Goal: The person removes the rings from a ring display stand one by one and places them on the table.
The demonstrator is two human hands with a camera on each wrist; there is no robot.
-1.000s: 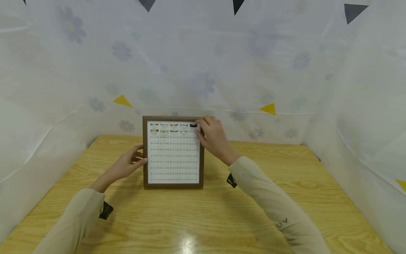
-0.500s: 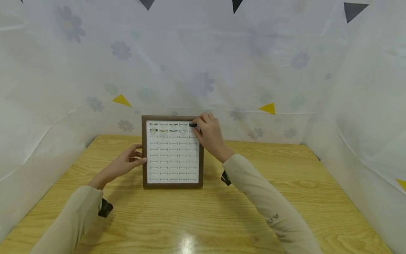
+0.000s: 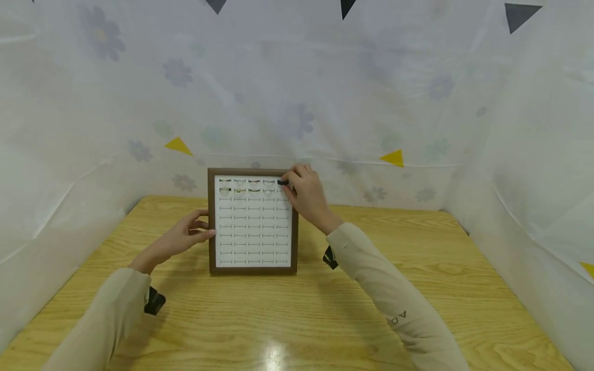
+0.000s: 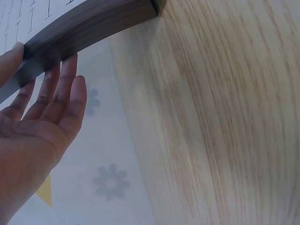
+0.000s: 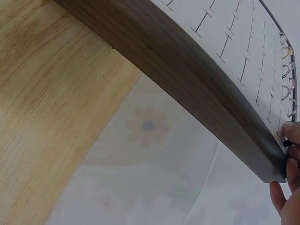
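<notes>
Head view: a ring display tray [image 3: 252,225] with a dark wooden frame lies flat on the desk [image 3: 297,314], its far edge near the flowered curtain [image 3: 297,103] at the back. The tray's slightly longer axis runs away from the person, and the white slotted face points upward. Rows of slots cross the pad; only the two farthest rows hold rings [image 3: 246,186], the rest stand unfilled.

The right hand [image 3: 307,196] is at the tray's far right corner, its fingertips pinching a small black ring [image 3: 282,182] at the last slot of the top row. This grip is closed on the ring, thumb and forefinger meeting over it. The left hand [image 3: 183,239] rests against the tray's left frame about midway along, fingers straight and relaxed, grasping nothing; the left wrist view shows the fingers [image 4: 51,96] lying along the wooden side [image 4: 89,23].

Right wrist view: the frame's outer wall [image 5: 187,79] sweeps across the picture, with rings [image 5: 287,70] visible at the far end and fingertips [image 5: 293,136] at the corner slot.

The step in hand appears to be the seating or lifting of the black ring at that corner slot; which of the two cannot be told. Either way, the next move calls for a fine pinch kept in line with the slot's slit, while the left hand braces the tray against sliding.
</notes>
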